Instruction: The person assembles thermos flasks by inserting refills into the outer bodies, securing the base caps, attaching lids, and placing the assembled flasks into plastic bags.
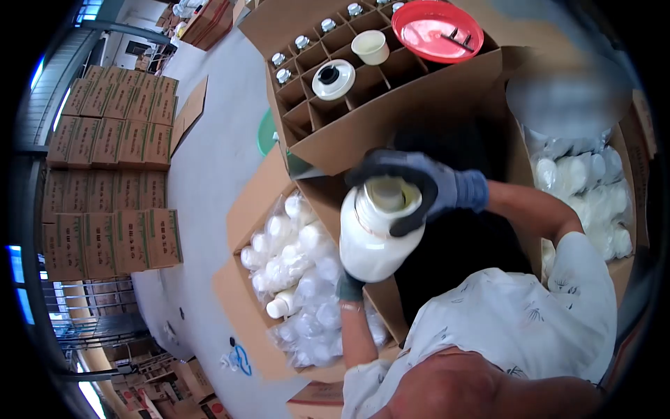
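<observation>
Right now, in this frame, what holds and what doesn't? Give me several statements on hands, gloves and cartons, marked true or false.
1. The right hand grips the white container near its mouth. True.
2. The left hand is bare. False: it wears a dark green glove.
3. The red dish lies on the floor. False: it rests on the divided carton.
4. Dark pieces lie in the red dish. True.
5. The stacked cartons are white. False: they are brown.
</observation>
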A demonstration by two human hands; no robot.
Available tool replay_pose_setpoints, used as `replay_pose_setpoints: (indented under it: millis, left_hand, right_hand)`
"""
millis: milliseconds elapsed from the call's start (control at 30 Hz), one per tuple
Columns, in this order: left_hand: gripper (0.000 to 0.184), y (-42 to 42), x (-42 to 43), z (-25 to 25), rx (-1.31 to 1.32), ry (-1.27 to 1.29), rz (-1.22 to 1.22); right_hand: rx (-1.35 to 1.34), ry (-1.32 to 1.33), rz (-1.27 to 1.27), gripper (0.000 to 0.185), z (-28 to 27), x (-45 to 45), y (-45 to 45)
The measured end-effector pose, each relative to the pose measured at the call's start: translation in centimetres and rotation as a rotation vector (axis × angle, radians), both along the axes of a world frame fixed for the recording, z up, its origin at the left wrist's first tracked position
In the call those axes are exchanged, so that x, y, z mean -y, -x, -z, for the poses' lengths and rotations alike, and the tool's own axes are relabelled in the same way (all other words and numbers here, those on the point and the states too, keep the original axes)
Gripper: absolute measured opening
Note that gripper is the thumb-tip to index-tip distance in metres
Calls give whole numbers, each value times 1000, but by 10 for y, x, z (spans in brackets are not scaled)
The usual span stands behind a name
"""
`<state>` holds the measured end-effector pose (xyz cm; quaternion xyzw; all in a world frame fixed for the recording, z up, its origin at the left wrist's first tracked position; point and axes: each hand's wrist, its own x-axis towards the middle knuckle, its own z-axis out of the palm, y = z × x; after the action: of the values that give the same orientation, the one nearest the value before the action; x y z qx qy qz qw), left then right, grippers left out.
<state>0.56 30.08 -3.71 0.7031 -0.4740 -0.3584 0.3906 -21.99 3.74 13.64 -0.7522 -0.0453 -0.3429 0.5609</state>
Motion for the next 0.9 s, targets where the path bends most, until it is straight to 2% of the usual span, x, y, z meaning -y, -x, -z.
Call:
replay_pose_setpoints:
  millis: [200,300,500,633,733,867,900]
  left_hand:
    - [64,18,50,42,-198,135,-46]
    - [63,33,58,57,-267,161,-47]
    - [61,27,83,72,-329,153,-15]
    - [60,23,90,79,-364,144,19]
    - [59,13,95,76,-353,132,41]
    - [58,1,109,63,-203,127,156]
    - [58,-2,110,68,-157,126,191]
  right_hand:
    - [50,96,469,70,-33,10,-8]
    - [91,131,533,69,-44,5,-9]
    - [95,219,473,71,-57,17,-8]
    - [69,287,477,70,-38,35,-8]
    - [57,287,325,68,-35,37,-12]
    - [105,231,149,70,-32,41,-21]
    - [96,213,198,71,-31,41,-19]
